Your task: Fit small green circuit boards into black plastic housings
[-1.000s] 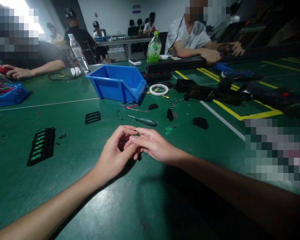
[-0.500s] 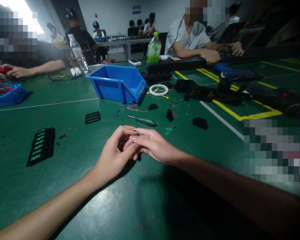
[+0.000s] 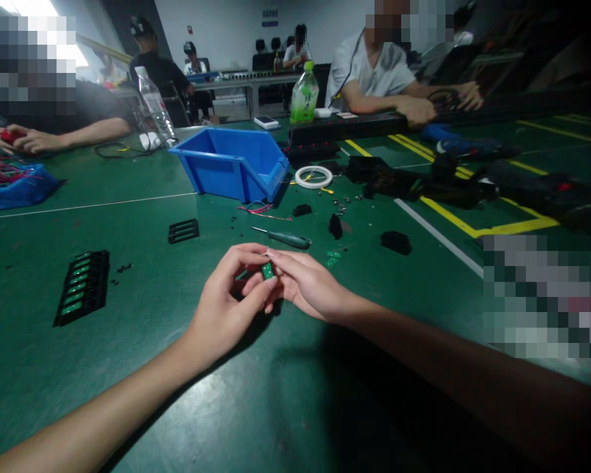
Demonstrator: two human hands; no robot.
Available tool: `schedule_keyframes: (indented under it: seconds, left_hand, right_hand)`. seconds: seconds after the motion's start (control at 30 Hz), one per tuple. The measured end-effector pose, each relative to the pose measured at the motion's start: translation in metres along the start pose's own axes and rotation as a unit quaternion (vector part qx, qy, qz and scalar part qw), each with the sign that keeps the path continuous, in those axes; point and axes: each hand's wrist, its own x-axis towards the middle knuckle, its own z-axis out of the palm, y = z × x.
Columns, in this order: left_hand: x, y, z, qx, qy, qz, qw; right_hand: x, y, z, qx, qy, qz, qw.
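My left hand (image 3: 231, 289) pinches a small green circuit board (image 3: 267, 270) between thumb and fingers, just above the green table. Against its far end rests my right hand (image 3: 312, 282), its fingers closed around the upper right edge of the same board. The fingers of both hands meet, and they hide part of the board. Just beyond them lies a screwdriver (image 3: 289, 239) with a dark green handle. Small green pieces (image 3: 333, 257) lie right of my hands. To the left are a black tray (image 3: 83, 287) holding several green boards and a smaller black slotted frame (image 3: 183, 230).
A blue bin (image 3: 216, 172) stands beyond the screwdriver, with a white ring (image 3: 313, 177) beside it. Black parts (image 3: 395, 242) and small screws lie to the right. Bottles (image 3: 304, 95) stand farther back. Other people sit around the table, one with hands on a cable.
My right thumb has shifted up and away from my left thumb, uncovering the green board. Both hands stay in nearly the same place.
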Motion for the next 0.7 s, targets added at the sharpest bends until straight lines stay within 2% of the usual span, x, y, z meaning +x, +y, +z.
schedule_keyframes:
  seconds: [0.3,0.7]
  left_hand:
    - [-0.0038,0.0001,-0.0032,0.082,0.017,0.044,0.996]
    - [-0.0050,0.0008,-0.0027,0.094,0.020,0.058,0.994]
  right_hand:
    - [-0.0001,-0.0006,0.0006,-0.002,0.011,-0.003,1.000]
    - [-0.0005,-0.0009,0.0009,0.005,0.004,-0.007,1.000]
